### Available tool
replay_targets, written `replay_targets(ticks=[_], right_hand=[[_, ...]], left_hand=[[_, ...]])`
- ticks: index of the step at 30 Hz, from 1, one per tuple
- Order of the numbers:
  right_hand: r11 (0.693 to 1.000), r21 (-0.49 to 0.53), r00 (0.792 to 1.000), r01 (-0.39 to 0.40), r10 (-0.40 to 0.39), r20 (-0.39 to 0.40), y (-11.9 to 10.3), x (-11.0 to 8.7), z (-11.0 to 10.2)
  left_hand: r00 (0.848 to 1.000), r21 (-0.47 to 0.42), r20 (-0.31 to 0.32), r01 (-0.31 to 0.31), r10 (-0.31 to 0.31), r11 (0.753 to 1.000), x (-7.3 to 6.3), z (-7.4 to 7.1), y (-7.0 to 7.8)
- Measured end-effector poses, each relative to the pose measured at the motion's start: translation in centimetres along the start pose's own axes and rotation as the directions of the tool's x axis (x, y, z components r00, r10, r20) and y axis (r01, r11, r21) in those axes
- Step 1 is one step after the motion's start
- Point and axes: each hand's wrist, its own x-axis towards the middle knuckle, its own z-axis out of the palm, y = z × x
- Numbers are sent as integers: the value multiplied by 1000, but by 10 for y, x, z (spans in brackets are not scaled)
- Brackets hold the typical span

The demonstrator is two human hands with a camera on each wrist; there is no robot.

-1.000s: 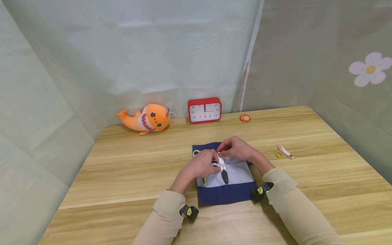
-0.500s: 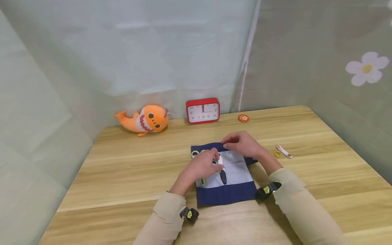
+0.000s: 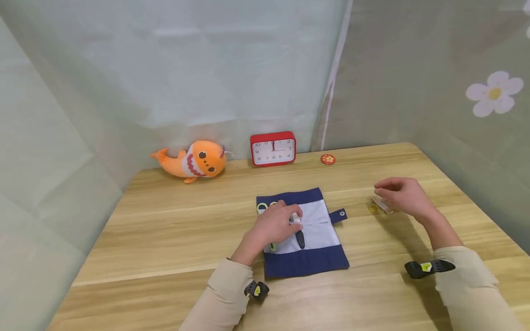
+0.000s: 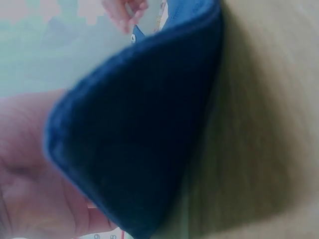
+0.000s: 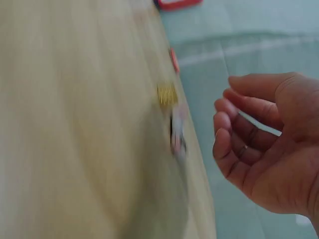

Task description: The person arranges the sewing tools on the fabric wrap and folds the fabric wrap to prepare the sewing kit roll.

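My left hand (image 3: 276, 224) rests on the unfolded navy cloth pouch (image 3: 306, 262) with a pale lining, fingers bent loosely over a slim white tool with a black tip (image 3: 300, 240). Green-rimmed loops (image 3: 262, 208) show at the pouch's left side, partly hidden by that hand. In the left wrist view, the pouch's dark flap (image 4: 134, 114) covers most of the hand. My right hand (image 3: 403, 195) hovers with loosely curved fingers over a small folded pinkish-white strip (image 5: 177, 132) and a small yellow ring-like item (image 5: 166, 94), apart from both in the right wrist view.
A navy tab with a metal snap (image 3: 339, 215) sticks out from the pouch's right side. Along the back stand an orange plush shark (image 3: 203, 158) and a red clock (image 3: 273, 149). A round red badge (image 3: 328, 159) lies to the clock's right on the wooden table (image 3: 174, 239).
My right hand has left the pouch and moved right, over the pinkish strip and yellow item. My left hand has stayed on the pouch, where a pale band earlier crossed the white tool.
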Motion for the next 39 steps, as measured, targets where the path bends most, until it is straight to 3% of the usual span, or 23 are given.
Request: replay_targets(ticks=[5,9,14,19,28,33,39], right_hand=[[993,-62,994,-102,103,26,31,-24,-15],[982,-99,984,-161,168,57,36,-28,-17],[975,-154,982,-160,172,71,28,-20,-16],[958,-237,981,-159,181,71,22,-17,-17],[959,-250,987,-136,152,46,21,-14,-12],[978,-194,997,-82,81,-12,9,-13,-14],[999,-8,999,-40,40,-1,-34,-4,-6]], left_hand=[[1000,43,8,29,-29,999,3,2,7],[997,97,2,76,-76,992,5,0,14],[993,134,-32,121,-118,984,6,-1,19],[994,134,-49,101,-95,986,8,1,23],[992,156,-72,117,-107,981,9,8,25],[991,178,-86,118,-104,977,10,9,25],[990,170,-89,128,-114,977,12,11,25]])
